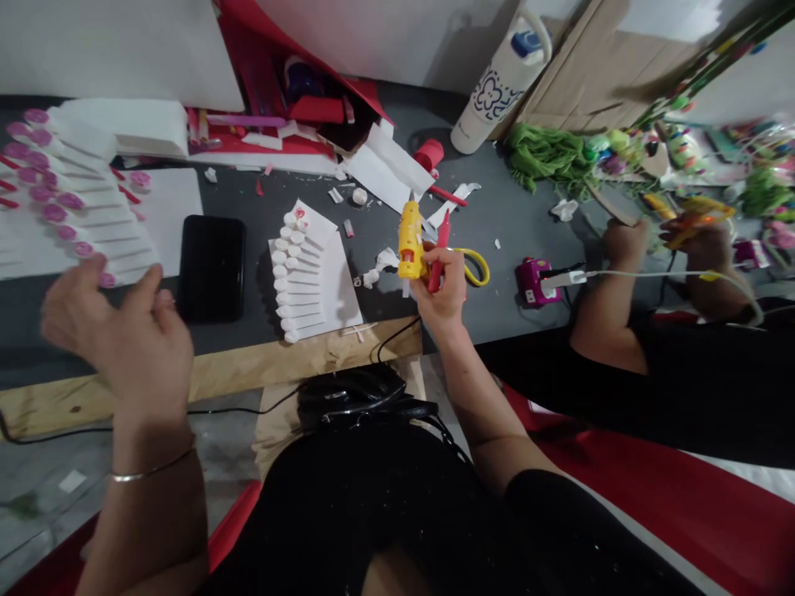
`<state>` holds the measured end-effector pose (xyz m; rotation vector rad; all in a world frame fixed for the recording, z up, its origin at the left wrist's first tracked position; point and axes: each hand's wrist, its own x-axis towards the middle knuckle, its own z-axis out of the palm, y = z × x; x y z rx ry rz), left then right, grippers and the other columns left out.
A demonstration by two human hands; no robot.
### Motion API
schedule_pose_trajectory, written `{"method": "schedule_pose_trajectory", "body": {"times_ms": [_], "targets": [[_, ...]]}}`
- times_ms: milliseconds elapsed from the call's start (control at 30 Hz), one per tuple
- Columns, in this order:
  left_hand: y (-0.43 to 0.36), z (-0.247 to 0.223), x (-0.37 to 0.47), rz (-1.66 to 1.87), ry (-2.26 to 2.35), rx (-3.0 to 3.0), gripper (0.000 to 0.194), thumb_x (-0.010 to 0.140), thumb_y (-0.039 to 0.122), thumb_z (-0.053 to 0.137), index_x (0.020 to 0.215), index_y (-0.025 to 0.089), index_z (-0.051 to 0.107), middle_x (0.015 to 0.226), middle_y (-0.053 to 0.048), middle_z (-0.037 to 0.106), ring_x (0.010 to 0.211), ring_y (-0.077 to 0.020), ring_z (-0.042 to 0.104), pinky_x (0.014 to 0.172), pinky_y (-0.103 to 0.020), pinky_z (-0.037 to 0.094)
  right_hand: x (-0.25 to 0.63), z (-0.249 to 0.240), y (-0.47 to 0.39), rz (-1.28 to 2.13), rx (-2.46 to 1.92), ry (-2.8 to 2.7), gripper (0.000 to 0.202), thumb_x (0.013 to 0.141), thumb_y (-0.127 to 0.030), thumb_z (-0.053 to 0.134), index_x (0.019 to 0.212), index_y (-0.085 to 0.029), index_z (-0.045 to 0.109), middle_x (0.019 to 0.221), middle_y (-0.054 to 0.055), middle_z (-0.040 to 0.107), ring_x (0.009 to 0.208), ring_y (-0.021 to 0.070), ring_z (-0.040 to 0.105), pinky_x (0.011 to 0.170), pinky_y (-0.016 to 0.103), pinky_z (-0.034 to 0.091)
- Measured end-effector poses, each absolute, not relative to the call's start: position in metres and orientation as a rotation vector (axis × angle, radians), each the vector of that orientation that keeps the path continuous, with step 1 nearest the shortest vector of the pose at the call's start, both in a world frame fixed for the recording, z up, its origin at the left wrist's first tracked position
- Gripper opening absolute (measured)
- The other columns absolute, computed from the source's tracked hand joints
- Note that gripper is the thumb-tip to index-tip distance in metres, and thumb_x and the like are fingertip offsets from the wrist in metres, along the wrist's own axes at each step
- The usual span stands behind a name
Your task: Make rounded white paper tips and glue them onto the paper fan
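My right hand (442,285) is closed on a yellow hot glue gun (410,236), its nozzle pointing away from me. A red marker-like stick (441,244) lies against the same fingers; whether it is gripped cannot be told. My left hand (124,331) hovers with fingers apart, in front of a fan of white paper strips topped with pink rosettes (55,213). Between the hands lies a card bearing a row of white-headed strips (304,285), one marked red at its top. Beside the right hand is a yellow scissors-like handle (477,266).
A black phone (212,269) rests on the grey table near my left hand. At the back stands a white bottle (497,91). Paper scraps (378,266) are scattered about. On the right, a co-worker's hands (624,244) work near a purple power adapter (535,283) and cable.
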<state>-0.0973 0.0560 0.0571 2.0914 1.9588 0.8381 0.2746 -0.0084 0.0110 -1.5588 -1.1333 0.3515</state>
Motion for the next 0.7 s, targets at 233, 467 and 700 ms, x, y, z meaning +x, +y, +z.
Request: {"method": "schedule_pose_trajectory", "body": {"times_ms": [233,467,700], "targets": [[0.008,0.051,-0.002,0.890,1.068,2.235,0.028,0.105,0.040,0.052,0.094,0.024,0.072,0.087,-0.005,0.074,0.084,-0.0225,0.070,0.074,-0.040,0.051,0.257,0.025,-0.009,0.150,-1.459,-1.211,0.031,0.082,-0.032,0.081,0.104,-0.029,0.060,0.110,0.001,0.066,0.104,0.0187,0.067,0.094,0.041,0.058],[0.005,0.031,0.029,0.903,1.055,2.164,0.028,0.107,0.039,0.050,0.092,0.023,0.069,0.096,-0.006,0.078,0.097,-0.0215,0.071,0.090,-0.041,0.055,0.280,0.011,-0.011,0.127,-1.537,-1.159,0.032,0.072,-0.023,0.081,0.098,-0.025,0.063,0.103,0.000,0.067,0.096,0.0185,0.066,0.092,0.040,0.057],[0.051,0.032,-0.012,1.227,1.478,1.976,0.026,0.107,0.037,0.047,0.097,0.024,0.066,0.102,-0.007,0.073,0.098,-0.0213,0.068,0.087,-0.042,0.055,0.295,-0.019,0.009,0.252,-1.630,-1.205,0.033,0.065,-0.019,0.082,0.094,-0.026,0.067,0.101,0.000,0.069,0.094,0.0218,0.059,0.104,0.051,0.051]]}}
